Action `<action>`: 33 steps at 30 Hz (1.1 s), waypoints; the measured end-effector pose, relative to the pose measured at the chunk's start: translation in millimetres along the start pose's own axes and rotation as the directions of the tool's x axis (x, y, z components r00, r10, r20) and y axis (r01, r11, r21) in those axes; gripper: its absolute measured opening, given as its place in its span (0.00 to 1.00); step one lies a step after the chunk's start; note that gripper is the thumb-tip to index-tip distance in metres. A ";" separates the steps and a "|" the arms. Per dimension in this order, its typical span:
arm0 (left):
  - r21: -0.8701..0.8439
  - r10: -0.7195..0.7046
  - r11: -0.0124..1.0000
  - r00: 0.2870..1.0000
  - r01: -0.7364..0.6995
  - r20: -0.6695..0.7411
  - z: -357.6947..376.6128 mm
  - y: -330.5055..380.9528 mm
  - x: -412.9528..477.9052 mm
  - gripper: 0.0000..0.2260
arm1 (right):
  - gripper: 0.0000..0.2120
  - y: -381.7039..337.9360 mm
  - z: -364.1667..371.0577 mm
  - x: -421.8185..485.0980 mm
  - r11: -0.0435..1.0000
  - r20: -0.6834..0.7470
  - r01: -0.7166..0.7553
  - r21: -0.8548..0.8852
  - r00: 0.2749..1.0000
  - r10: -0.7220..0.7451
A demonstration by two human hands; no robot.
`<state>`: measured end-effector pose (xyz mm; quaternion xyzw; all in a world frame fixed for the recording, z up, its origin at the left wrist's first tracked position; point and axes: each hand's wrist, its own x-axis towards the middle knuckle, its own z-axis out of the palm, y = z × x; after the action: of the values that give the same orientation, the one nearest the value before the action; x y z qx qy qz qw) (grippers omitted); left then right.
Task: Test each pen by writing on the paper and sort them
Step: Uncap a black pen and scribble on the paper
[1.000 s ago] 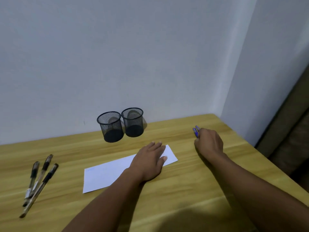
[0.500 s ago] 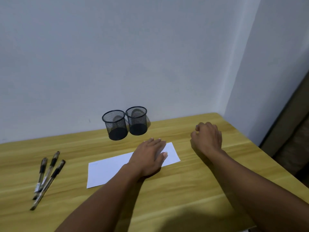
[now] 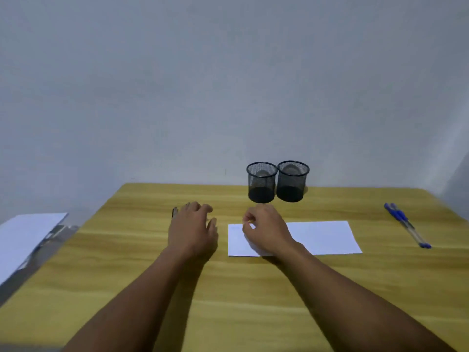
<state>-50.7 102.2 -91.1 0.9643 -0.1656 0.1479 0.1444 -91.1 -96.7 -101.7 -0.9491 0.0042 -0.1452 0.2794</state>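
Compared with half a second back, the left hand (image 3: 191,231) is off the paper (image 3: 322,237) and now sits further left on the table (image 3: 253,301). The right hand (image 3: 265,231) has come across from the right side and is over the paper's left end. The camera has swung left too, so the cups now sit right of centre.

Head view, the only one going: the left hand is palm down with fingers bent over the wood, and the end of a black pen (image 3: 174,212) pokes out just beside the fingertips. Can't tell if it's actually gripping the pen or just lying on top of it. The right hand has its fingers curled in, thumb against forefinger. Something tiny might be pinched there, but it's too blurry to say if it holds anything.

The blue pens (image 3: 406,224) lie together on a diagonal near the table's right edge, well apart from both hands. The paper lies flat in front of the left mesh cup (image 3: 261,182) and right mesh cup (image 3: 293,181), which stand upright side by side, close against the wall (image 3: 228,85). Off the table's left edge there's a white sheet (image 3: 25,240).
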 end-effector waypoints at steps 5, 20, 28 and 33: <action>0.164 -0.076 0.985 0.992 0.059 0.098 -4.9 -37.9 -1.5 0.13 | 0.10 -5.8 34.3 -2.3 0.994 0.006 0.016 -0.106 1.000 -0.016; -0.701 -0.280 0.659 0.954 0.272 0.108 -17.4 -17.7 31.2 0.11 | 0.08 -41.2 26.9 12.5 0.855 0.113 -0.152 0.495 0.988 0.110; -0.947 -0.350 0.019 0.889 0.322 0.295 -32.7 -6.1 38.1 0.10 | 0.13 -73.7 19.9 9.0 0.383 0.373 -0.358 0.851 0.927 0.039; -0.944 -0.346 -0.067 0.880 0.324 0.327 -24.8 -0.7 37.5 0.14 | 0.13 -66.0 11.5 10.3 0.305 0.388 -0.389 0.869 0.919 0.066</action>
<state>-22.6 100.6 -56.1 0.5988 0.0227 -0.0406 0.7996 -82.8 -35.9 -73.0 -0.6148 0.0165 0.0561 0.7865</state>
